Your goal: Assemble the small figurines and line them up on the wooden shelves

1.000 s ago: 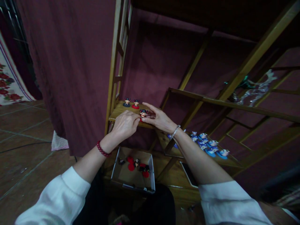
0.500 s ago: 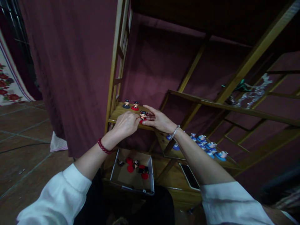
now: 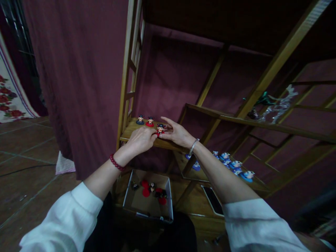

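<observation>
A small black-haired figurine [image 3: 160,128] on a red base is held upright between my two hands at the front edge of the wooden shelf [image 3: 127,134]. My left hand [image 3: 143,139] is closed, its fingertips at the left of the base. From the other side my right hand [image 3: 176,134] grips with thumb and lower fingers, the index finger stretched out above. Behind my left hand stand two similar figurines, one on a dark base [image 3: 140,120] and one on a red base [image 3: 149,121]. Whether the held figurine's base touches the wood I cannot tell.
Below is an open box [image 3: 147,209] with several red and black figurines. To its right lies a phone [image 3: 213,200]. Several blue-and-white figurines [image 3: 235,164] fill a lower shelf, partly behind my right arm. A clear ornament [image 3: 282,105] stands on the right shelf.
The view has shifted slightly. Both hands stay at the figurine on the shelf's front edge, with almost no change in grip.
</observation>
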